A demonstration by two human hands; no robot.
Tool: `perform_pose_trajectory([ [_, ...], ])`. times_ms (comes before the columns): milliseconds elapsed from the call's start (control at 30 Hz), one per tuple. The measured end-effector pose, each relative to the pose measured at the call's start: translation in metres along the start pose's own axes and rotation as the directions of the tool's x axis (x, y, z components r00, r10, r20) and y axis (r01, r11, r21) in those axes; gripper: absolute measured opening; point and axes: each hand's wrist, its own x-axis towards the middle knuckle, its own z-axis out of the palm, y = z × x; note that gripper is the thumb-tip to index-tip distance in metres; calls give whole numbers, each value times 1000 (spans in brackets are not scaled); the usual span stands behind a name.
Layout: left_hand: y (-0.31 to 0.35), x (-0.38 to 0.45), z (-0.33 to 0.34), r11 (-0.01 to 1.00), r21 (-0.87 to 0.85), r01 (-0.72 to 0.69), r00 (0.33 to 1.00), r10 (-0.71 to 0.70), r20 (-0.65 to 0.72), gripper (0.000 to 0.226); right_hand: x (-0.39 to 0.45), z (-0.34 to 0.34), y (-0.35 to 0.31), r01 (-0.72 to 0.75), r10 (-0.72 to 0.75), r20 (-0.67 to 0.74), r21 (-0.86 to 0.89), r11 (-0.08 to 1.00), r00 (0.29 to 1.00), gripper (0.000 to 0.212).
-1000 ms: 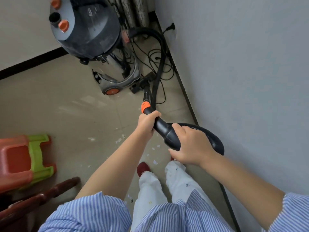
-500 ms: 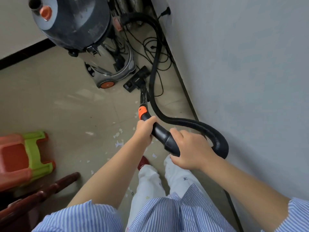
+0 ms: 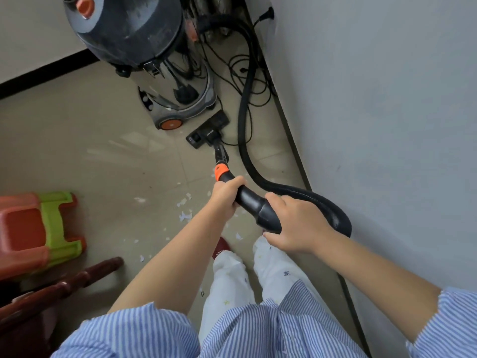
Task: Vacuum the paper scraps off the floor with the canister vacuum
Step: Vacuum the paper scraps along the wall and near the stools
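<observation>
1. Wall: pale surface filling the right side, meeting the floor along a dark skirting line.
2. Floor: beige tiles, spread from the far corner to my feet.
3. Vacuum: grey domed lid with an orange cap, steel drum below and an orange wheel at its base; it stands in the far corner, just beyond the nozzle.
4. Stools: an orange one and a green one nested together at my left, well apart from the vacuum.
5. Hose: black and ribbed; it runs from behind the vacuum along the wall, curves back towards me and loops into the rear of the handle.
6. Chair: dark wooden rail at lower left, beside the stools.
7. Handle: black curved tube with an orange collar at its front end; I hold it with both hands, tilted down towards the floor.
8. Right hand: fingers curled round the thick rear part of the handle, where the hose joins.
9. Left hand: closed tight round the narrower front part, just behind the orange collar.
10. Nozzle: flat black head resting on the floor, just beside the vacuum's wheel.
11. Cord: thin black loops on the floor between vacuum and wall.
12. Scraps: small white pieces scattered on the floor between the nozzle and my feet, mostly below and left of my left hand.
</observation>
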Motion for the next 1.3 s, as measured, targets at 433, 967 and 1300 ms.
perform_pose_trajectory([
  [433, -20, -39, -45, 955, -282, -93, 994, 103, 21, 13, -25, -24, -39, 236, -266, -183, -171, 957, 946, 59],
  [967, 25, -84, 10, 880, -467, -84, 977, 166, 136, 17, -34, -106, -33, 183, -244, -136, -352, 918, 960, 63],
  [1300, 124, -66, 24, 858, -502, -109, 949, 239, 203, 26, 46, -177, -40, 150, -222, -72, -535, 831, 972, 54],
])
